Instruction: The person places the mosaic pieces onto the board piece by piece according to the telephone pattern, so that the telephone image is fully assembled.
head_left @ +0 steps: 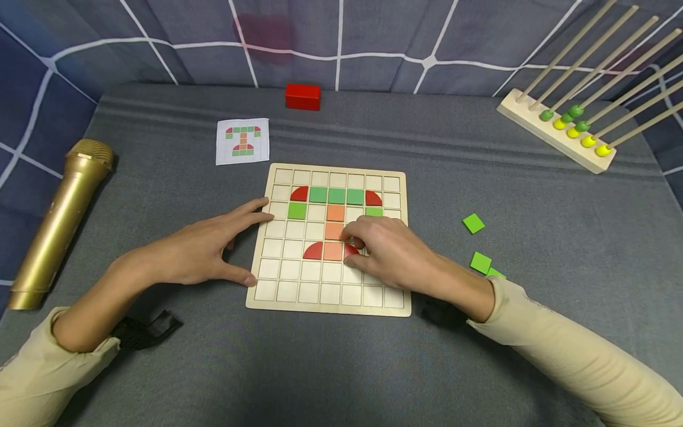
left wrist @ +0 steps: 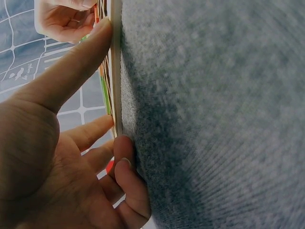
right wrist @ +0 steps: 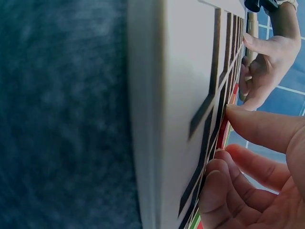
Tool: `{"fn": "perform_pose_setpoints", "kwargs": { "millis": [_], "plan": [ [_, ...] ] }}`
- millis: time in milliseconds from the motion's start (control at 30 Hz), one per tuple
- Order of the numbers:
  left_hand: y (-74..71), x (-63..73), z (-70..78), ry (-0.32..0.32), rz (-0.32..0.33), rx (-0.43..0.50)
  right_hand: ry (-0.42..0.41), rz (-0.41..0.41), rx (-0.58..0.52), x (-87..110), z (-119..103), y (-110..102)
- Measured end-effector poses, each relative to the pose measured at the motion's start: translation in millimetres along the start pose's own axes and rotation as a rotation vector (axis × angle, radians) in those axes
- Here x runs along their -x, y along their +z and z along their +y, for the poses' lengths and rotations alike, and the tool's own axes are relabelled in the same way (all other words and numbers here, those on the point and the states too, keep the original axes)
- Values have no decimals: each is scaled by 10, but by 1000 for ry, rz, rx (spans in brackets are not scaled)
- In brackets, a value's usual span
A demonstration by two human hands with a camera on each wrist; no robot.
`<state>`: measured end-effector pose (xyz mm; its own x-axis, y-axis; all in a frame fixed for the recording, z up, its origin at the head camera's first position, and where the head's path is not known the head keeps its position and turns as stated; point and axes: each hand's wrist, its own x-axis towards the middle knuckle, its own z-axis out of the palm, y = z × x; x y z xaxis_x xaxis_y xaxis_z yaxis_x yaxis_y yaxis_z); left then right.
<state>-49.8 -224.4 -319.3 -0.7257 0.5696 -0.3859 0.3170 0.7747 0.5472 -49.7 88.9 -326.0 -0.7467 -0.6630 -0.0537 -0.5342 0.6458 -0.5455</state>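
Observation:
A wooden grid board (head_left: 290, 296) lies flat, with red quarter-circle, green and orange square tiles set in its cells. My right hand (head_left: 392, 252) is over the board's right half, and its thumb and fingers pinch a red quarter-circle tile (head_left: 350, 249) in a cell beside an orange tile (head_left: 333, 251). The right wrist view shows that red tile (right wrist: 222, 132) between thumb and index finger, down at the board. Spread along the board's left edge, my left hand (head_left: 200, 249) touches it with thumb and fingertips. The right hand partly covers a green tile (head_left: 374, 211).
Loose green tiles (head_left: 473, 223) lie right of the board. A pattern card (head_left: 242, 142) and a red block (head_left: 303, 97) are behind it. At far left lies a gold microphone (head_left: 58, 222); at back right stands a wooden peg rack (head_left: 555, 133) with green and yellow beads.

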Motion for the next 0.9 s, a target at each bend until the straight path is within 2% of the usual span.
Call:
{"fn": "perform_pose_setpoints", "kwargs": {
  "millis": [200, 400, 667, 800, 900],
  "plan": [
    [-4, 10, -3, -7, 0, 3, -10, 16, -3, 3, 9, -31],
    [-6, 10, 16, -18, -6, 9, 12, 62, -35, 115, 131, -219],
    [-5, 15, 12, -12, -15, 24, 66, 158, -1, 486, 532, -537],
    [-9, 11, 7, -3, -16, 27, 72, 193, 22, 705, 758, -608],
    [-7, 4, 7, 3, -12, 16, 111, 230, 33, 842, 901, -649]
  ]
}}
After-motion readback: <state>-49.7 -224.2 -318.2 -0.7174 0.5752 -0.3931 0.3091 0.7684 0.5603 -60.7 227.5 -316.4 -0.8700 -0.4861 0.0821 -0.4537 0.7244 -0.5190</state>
